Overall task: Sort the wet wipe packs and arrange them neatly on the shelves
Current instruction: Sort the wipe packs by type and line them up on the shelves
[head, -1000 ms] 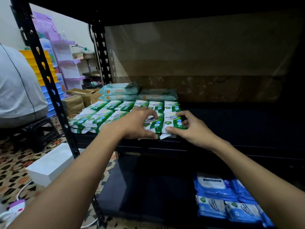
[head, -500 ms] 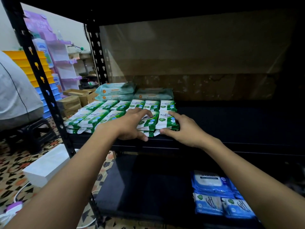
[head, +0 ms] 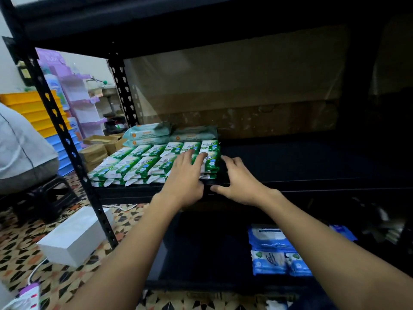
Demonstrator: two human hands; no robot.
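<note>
Green-and-white wet wipe packs [head: 138,163] lie in rows, stacked, on the left part of the black middle shelf [head: 290,175]. My left hand [head: 185,177] lies flat on the rightmost front packs, fingers straight. My right hand [head: 237,182] sits beside the right end of that row, fingers straight against the stack's side and thumb along the shelf's front edge. Pale teal packs [head: 149,133] are stacked behind the green rows. Blue packs [head: 271,249] lie on the lower shelf at the right.
A black perforated shelf post [head: 67,151] stands at the left. A white box [head: 73,236] and cables lie on the patterned floor. Cardboard boxes [head: 96,151], yellow and blue bins [head: 33,108] and a seated person [head: 20,151] are further left.
Both hands pushed the front right packs back and to the left into line with the row. The right hand let go of the pack and now lies against the stack's side.
</note>
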